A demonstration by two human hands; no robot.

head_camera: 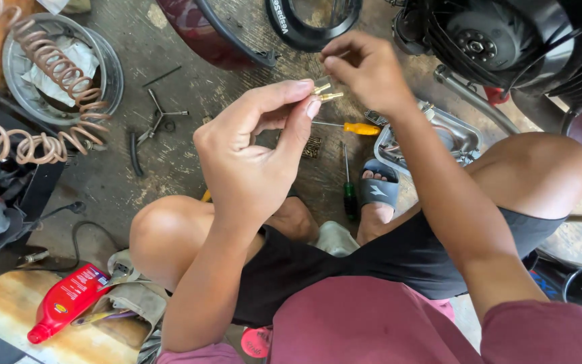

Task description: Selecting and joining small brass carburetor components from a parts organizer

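Squatting over concrete floor, knees wide to free working room. Left hand raised, thumb and forefinger pinched together on small brass fitting, held near eye level for inspection. Right hand pinched on second brass fitting, tips nearly meeting. Below: green screwdriver, yellow-handled screwdriver within reach. Beyond: engine.

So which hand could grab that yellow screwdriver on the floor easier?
Probably the right hand: it hovers almost directly above the yellow screwdriver. The left hand pinches the small brass parts and sits farther away.
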